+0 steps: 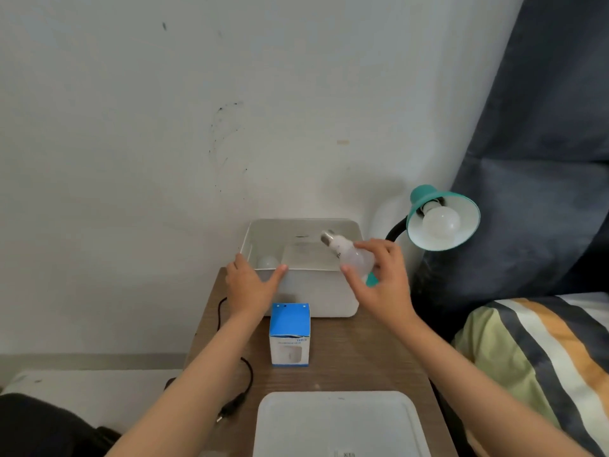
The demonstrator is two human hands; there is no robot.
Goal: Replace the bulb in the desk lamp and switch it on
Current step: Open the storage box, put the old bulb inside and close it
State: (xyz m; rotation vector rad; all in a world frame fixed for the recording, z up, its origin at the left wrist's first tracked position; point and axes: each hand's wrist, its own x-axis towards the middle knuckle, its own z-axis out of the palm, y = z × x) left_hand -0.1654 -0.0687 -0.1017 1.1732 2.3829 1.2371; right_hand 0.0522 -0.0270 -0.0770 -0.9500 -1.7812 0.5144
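Note:
A teal desk lamp (pixel 428 196) stands at the table's back right, its shade tilted toward me with a white bulb (pixel 441 222) screwed in it. My right hand (pixel 385 282) holds a second white bulb (pixel 354 257) by its globe, metal base pointing up and left, over the right side of a white open box (pixel 316 298). My left hand (pixel 252 285) rests flat on the box's front left rim, fingers spread. A third bulb (pixel 267 261) lies inside the box at its left.
A blue and white bulb carton (pixel 290 334) stands upright before the box. A white lid (pixel 339 423) lies at the table's near edge. A black cord with plug (pixel 230 407) trails along the table's left. A striped pillow (pixel 540 351) and dark curtain are at right.

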